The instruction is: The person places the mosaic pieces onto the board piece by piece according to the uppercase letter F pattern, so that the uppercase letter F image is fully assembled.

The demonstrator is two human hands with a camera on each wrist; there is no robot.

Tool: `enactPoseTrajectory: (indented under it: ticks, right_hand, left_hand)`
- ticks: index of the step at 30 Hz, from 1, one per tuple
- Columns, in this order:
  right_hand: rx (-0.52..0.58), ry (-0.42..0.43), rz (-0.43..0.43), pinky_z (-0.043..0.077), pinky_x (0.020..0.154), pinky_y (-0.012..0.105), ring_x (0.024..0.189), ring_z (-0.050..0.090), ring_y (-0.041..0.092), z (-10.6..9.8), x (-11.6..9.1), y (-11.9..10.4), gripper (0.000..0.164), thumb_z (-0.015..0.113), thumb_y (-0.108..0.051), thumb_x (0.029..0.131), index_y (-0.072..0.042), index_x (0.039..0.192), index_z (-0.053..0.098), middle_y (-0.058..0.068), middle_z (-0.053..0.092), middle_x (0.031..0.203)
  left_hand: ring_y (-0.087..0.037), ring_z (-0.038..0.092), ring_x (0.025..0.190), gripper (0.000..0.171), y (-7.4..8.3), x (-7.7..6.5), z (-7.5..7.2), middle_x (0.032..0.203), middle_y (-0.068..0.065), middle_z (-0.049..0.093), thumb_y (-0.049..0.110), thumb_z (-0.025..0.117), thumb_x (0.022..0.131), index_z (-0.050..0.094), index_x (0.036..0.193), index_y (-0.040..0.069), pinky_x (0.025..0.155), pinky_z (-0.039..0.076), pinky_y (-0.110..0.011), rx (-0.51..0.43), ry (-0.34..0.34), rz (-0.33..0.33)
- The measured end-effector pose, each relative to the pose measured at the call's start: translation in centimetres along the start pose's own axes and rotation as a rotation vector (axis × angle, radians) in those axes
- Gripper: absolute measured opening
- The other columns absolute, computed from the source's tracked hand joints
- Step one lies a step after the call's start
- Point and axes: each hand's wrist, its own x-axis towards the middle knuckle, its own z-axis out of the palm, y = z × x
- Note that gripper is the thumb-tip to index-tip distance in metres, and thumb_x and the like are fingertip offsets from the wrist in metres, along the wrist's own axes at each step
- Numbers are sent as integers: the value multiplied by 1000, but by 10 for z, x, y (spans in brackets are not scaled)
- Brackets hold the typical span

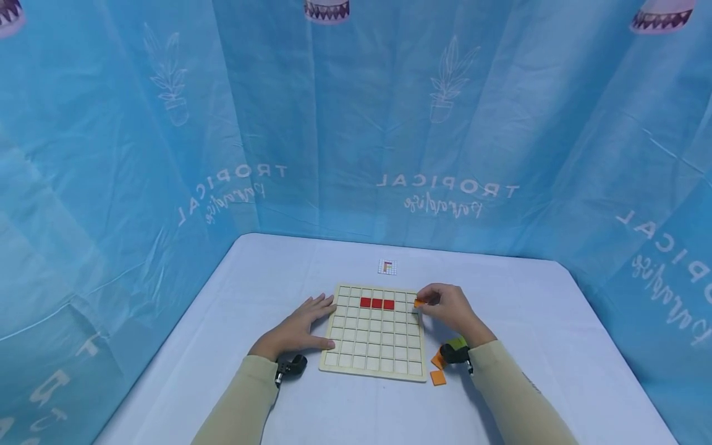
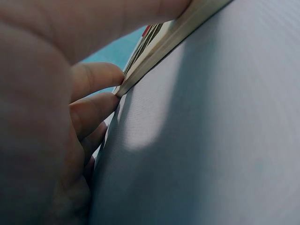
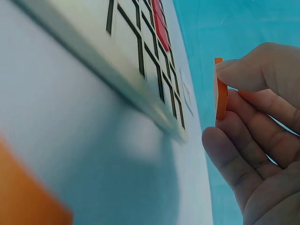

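A pale wooden grid board [image 1: 369, 354] lies on the table, with three red square tiles [image 1: 377, 303] side by side in a row near its far edge. Along the board's left edge rests my left hand [image 1: 299, 326], fingers spread and thumb lower down; its fingertips [image 2: 110, 75] touch the board's side in the left wrist view. My right hand [image 1: 449, 304] pinches an orange square tile [image 3: 221, 96] between thumb and fingers. In the head view that tile overlaps the board's upper right corner area, and the right wrist view has it raised above the tabletop.
Loose orange tiles [image 1: 438, 377] and a yellow-green tile [image 1: 458, 342] lie right of the board, partly hidden by the right wrist and its camera. A small printed grid card [image 1: 387, 267] lies beyond the board. Blue curtains [image 1: 356, 123] surround the white-covered table [image 1: 267, 266].
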Motion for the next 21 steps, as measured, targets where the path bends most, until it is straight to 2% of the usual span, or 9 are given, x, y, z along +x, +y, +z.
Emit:
enactPoseTrajectory:
  ticks: [10, 21]
  right_hand:
    - [21, -87, -11, 59, 77, 36, 84, 66, 15, 26, 22, -23, 14, 85, -7, 90, -10, 102, 79, -4, 71, 94]
    - [11, -181, -86, 58, 77, 34, 83, 65, 13, 54, 35, -44, 13, 85, -7, 90, -11, 101, 78, -5, 70, 92]
  left_hand:
    - [-32, 9, 159, 103, -1, 0, 0, 171, -5, 27, 64, 83, 81, 45, 161, 12, 125, 11, -59, 13, 0, 0]
    - [-32, 10, 159, 102, -2, 2, -1, 171, -5, 28, 63, 83, 82, 45, 161, 10, 125, 9, -58, 15, -5, 19]
